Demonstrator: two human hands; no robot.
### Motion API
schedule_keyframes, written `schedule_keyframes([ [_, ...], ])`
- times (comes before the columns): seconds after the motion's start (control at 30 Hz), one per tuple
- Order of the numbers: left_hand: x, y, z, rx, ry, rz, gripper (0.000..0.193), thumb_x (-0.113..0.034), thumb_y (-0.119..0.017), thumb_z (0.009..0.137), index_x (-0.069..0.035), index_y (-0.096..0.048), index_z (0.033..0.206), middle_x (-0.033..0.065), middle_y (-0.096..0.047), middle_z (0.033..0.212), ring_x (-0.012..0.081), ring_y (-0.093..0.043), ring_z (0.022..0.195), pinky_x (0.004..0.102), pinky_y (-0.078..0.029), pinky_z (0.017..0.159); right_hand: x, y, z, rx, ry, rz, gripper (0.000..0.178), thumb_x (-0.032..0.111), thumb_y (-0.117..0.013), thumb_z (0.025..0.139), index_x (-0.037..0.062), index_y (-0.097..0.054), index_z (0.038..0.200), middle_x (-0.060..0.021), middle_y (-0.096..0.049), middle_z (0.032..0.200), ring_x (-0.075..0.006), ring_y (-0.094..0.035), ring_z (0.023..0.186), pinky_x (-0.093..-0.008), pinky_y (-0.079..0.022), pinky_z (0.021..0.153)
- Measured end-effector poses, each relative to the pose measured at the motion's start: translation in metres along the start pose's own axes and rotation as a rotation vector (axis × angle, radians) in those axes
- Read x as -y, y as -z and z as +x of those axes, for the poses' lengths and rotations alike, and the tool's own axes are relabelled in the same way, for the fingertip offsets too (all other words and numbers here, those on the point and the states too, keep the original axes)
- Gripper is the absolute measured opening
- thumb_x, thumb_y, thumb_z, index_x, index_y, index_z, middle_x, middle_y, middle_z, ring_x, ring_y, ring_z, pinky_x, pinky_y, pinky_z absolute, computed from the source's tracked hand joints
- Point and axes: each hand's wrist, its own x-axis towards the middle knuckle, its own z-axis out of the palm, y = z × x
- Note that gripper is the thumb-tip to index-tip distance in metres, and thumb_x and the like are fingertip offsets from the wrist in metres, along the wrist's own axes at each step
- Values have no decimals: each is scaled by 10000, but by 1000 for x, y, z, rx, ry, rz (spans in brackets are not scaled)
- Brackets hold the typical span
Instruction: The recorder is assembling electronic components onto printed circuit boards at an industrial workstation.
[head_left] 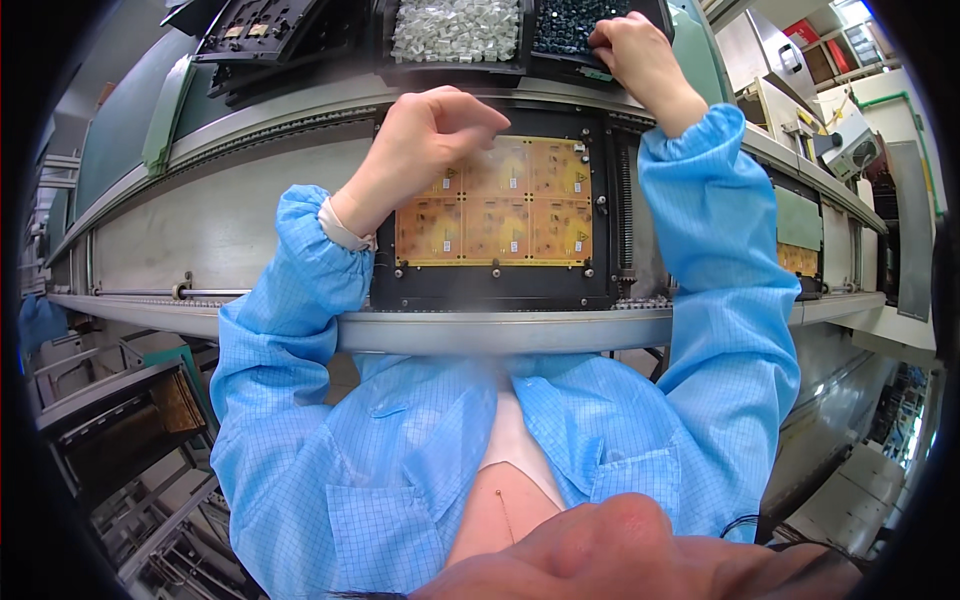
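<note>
A panel of yellow-brown circuit boards [480, 232] lies in a black frame fixture [455, 288] on the conveyor in front of me. Over the panel's upper left part is my left hand [428, 140], its fingers curled together and pointing right; whatever they may hold is hidden. My right hand [638, 58] reaches to the far right into a black bin of small dark blue-black parts [570, 28]. Its fingers are bent and pressed together among the parts, and I cannot make out what is between them. White markings and small marks show on the boards.
Left of the dark parts stands a bin of small white parts [455, 30]. Black trays [265, 30] are stacked at the far left. A metal front rail [500, 332] runs between my body and the fixture. Another fixture with a board [798, 260] sits farther right on the line.
</note>
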Motion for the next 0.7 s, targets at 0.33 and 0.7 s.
schedule_keyframes([
  [0.33, -13, -63, 9, 141, -48, 235, 159, -6, -692, 819, -36, -762, 958, 103, -697, 935, 223, -712, 865, 318, -566, 782, -7, -20, 14, -71, -161, 68, 151, 75, -610, 774, -3, -737, 750, -242, -688, 808, -392, -695, 839, -460, -559, 788],
  [0.7, 1, -114, 18, 136, -360, 604, 159, -51, -676, 791, -40, -709, 946, 144, -709, 871, 320, -690, 826, 395, -559, 755, 53, 41, -78, -317, -228, 641, 175, 83, -605, 874, 25, -750, 953, -203, -679, 918, -368, -668, 886, -422, -536, 806],
])
